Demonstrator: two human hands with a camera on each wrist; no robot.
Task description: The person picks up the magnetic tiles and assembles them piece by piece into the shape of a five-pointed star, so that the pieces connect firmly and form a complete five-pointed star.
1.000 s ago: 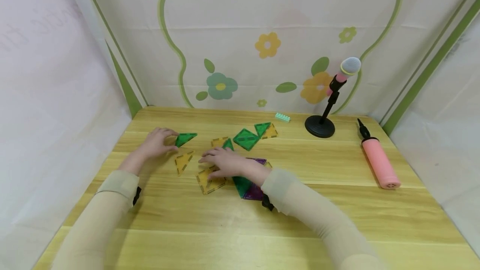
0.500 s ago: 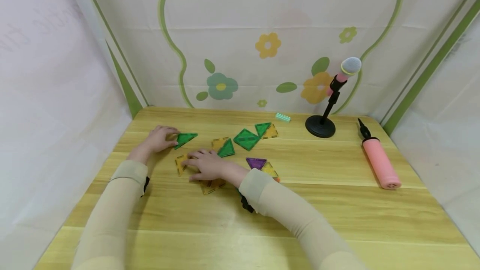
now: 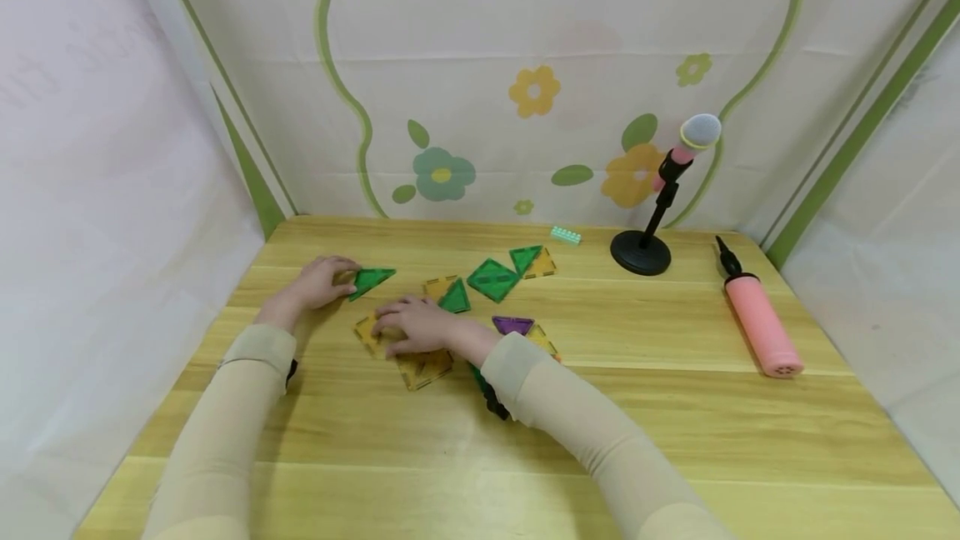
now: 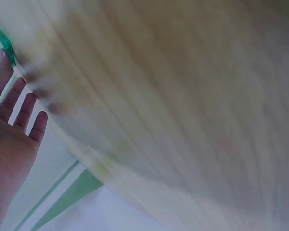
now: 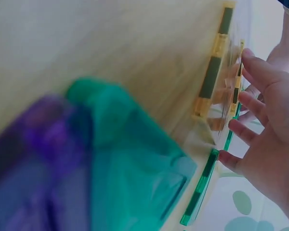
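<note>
My left hand pinches the left end of a green triangular magnetic tile, with thumb and index finger at its edge. In the left wrist view that green tile shows at the thumb tip, the other fingers spread below. My right hand reaches across the middle of the table, its thumb and fingers at an orange triangular magnetic tile and covering part of it. A larger orange square tile lies just below the right hand. Another orange tile with a green triangle against it lies behind the fingers.
Green tiles form a diamond at the back, beside a green and orange pair. Purple and yellow tiles lie behind the right sleeve. Farther off are a mint brick, a microphone stand and a pink hand pump.
My right hand has moved left from over the square tile to the orange triangle, which has turned slightly. My left hand keeps its grip on the green triangle, nearly in place.
</note>
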